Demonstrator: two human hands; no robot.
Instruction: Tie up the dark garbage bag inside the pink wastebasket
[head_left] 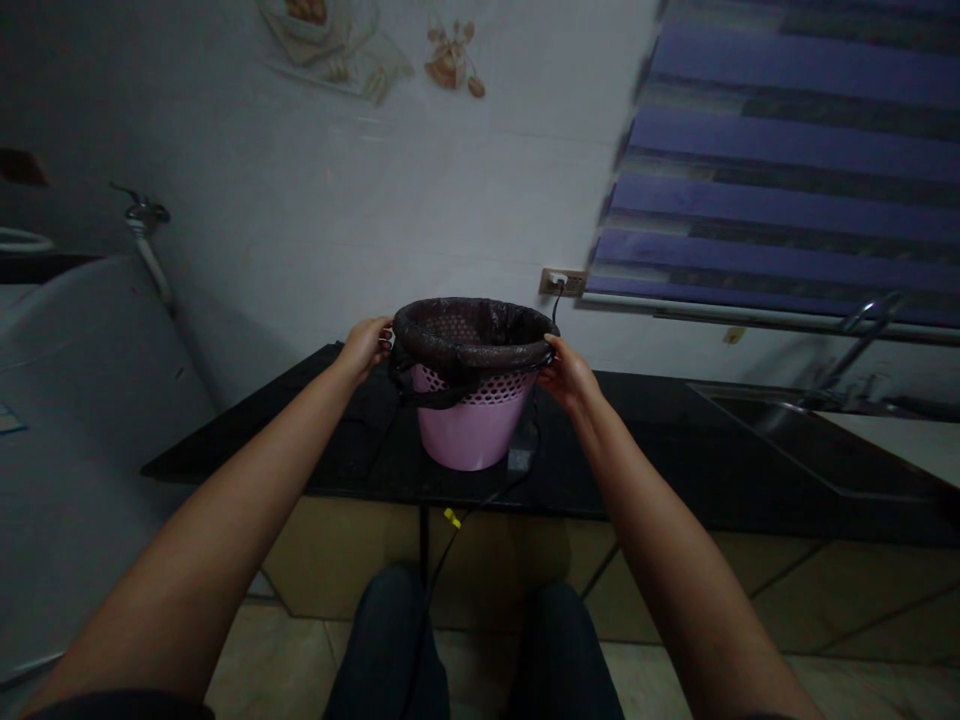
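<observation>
A pink trash can (466,432) with a perforated upper band stands upright on the black countertop. A black trash bag (474,355) lines it, folded outward over the rim, and a loose loop of the bag hangs at the front left. My left hand (366,346) is closed at the left side of the rim, its fingertips on the folded bag. On the opposite side, my right hand (568,374) grips the bag's edge, thumb on top and fingers curled below the rim. The bag hides most of the can's inside.
The black countertop (637,440) runs right to a sink (780,425) with a faucet (855,340). A black cord with a yellow tag (452,518) hangs over the front edge. Behind are a wall outlet (562,282) with a plug and a purple striped blind (772,180). A white appliance (90,420) stands left.
</observation>
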